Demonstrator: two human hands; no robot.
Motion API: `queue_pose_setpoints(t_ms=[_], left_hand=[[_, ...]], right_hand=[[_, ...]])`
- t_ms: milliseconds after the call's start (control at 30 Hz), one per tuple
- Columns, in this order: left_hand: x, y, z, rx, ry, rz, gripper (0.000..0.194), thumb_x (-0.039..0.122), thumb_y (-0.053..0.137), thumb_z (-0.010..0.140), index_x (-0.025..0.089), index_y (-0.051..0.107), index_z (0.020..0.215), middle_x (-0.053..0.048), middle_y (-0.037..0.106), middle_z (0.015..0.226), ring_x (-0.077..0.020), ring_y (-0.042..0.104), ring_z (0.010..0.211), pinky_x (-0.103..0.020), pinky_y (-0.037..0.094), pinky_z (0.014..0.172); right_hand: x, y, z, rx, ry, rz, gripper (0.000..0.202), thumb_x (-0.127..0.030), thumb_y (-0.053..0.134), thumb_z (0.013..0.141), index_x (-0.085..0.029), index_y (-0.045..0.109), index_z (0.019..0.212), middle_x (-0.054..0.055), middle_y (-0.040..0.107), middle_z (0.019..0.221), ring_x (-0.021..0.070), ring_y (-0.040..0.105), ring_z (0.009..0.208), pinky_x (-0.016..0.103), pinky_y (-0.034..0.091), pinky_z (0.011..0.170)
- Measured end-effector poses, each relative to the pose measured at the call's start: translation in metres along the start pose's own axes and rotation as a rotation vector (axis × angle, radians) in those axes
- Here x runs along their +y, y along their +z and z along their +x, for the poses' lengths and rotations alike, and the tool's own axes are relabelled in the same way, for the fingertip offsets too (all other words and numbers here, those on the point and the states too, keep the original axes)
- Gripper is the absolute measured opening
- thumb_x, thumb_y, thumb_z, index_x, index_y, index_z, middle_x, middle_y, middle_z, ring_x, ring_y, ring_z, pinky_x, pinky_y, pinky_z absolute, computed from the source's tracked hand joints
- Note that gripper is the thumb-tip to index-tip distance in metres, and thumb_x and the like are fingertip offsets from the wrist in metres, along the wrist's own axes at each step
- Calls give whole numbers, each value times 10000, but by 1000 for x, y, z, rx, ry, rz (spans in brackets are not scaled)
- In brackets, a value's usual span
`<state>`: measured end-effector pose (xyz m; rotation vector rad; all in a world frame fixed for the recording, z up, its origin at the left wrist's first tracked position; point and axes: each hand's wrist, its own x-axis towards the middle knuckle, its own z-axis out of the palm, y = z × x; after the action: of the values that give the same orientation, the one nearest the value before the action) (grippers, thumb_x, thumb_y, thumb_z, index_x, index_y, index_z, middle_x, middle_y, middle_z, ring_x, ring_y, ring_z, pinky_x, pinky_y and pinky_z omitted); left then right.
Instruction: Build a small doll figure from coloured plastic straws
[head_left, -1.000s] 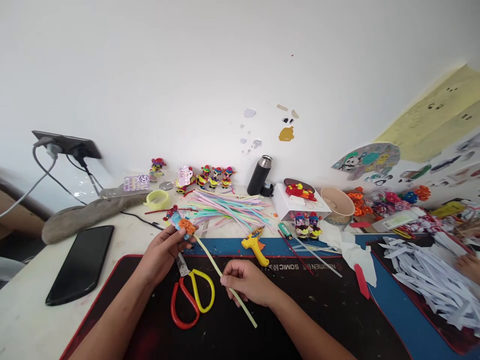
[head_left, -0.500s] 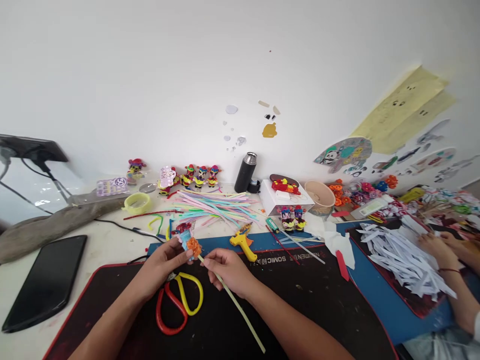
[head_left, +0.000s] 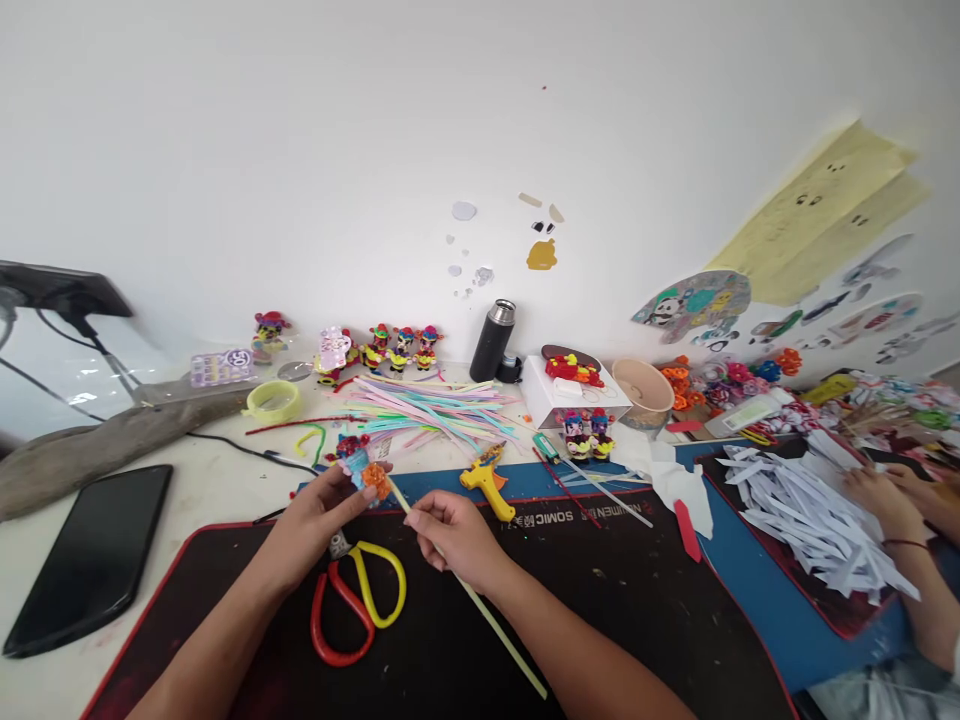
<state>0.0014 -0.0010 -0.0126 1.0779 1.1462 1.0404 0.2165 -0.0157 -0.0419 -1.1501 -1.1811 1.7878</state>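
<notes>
My left hand (head_left: 319, 518) pinches a small pipe-cleaner figure (head_left: 358, 468), light blue with an orange tuft and dark red at the top. Between the thumb and fingers of my right hand (head_left: 456, 538) is a pale yellow-green pipe cleaner (head_left: 504, 642). One end of it reaches the orange tuft; whether it is fixed there I cannot tell. The long end trails under my right wrist toward the near side. Below my left hand lie scissors (head_left: 361, 600) with one red and one yellow handle. A yellow glue gun (head_left: 487, 485) rests beyond my right hand.
A pile of pastel pipe cleaners (head_left: 427, 410) lies behind my hands. Finished figures (head_left: 401, 350) stand along the wall near a black flask (head_left: 493, 342) and a white box (head_left: 574, 400). A black tablet (head_left: 90, 560) is at left. At right, another person's hands (head_left: 889, 505) work over paper strips (head_left: 810, 520).
My left hand has moved slightly left and up with the figure. A longer piece of the pipe cleaner now shows between the figure and my right hand.
</notes>
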Motion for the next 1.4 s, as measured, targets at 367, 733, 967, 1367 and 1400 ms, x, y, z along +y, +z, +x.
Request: queue_pose_setpoints(t_ms=[367,733,967,1367,1400], left_hand=[[-7,-5,4,136,48,66,448,562,856,763,225,728,1028,-53,756,927,-238,678,804,-321,560,690],[-6,-6,9,276,87,124,569,672,864,667,235,718,1003,-62,769,924,-262,688,805,-349,573,692],[-18,-15,4,515,330,653,425,596,712,852,246,692,1091,-59,771,968,-260,692,788,-346,536,694],[-12,-6,-5,496,959,912,278,118,675,954,216,635,1211,-90,764,1108,-239,738,1053,-360,575,956],[-11,-6,-6,484,980,913,299,93,676,948,213,631,1218,-92,762,1112,-236,737,1051,-362,578,953]], right_hand=[[-3,-2,-7,44,-6,40,541,-689,785,780,-186,603,859,-86,532,493,59,377,346,198,207,350],[5,-4,-4,45,-49,118,537,-677,799,781,-179,613,861,-86,541,484,57,373,331,196,228,335],[6,-5,-5,41,-46,108,518,-663,790,805,-181,613,871,-87,543,499,53,370,337,193,225,340],[4,-5,-7,42,-31,62,537,-690,772,813,-180,609,862,-91,514,488,51,349,342,197,218,343],[4,-4,-7,40,-31,58,541,-694,771,813,-180,608,861,-91,513,488,51,348,343,197,217,344]])
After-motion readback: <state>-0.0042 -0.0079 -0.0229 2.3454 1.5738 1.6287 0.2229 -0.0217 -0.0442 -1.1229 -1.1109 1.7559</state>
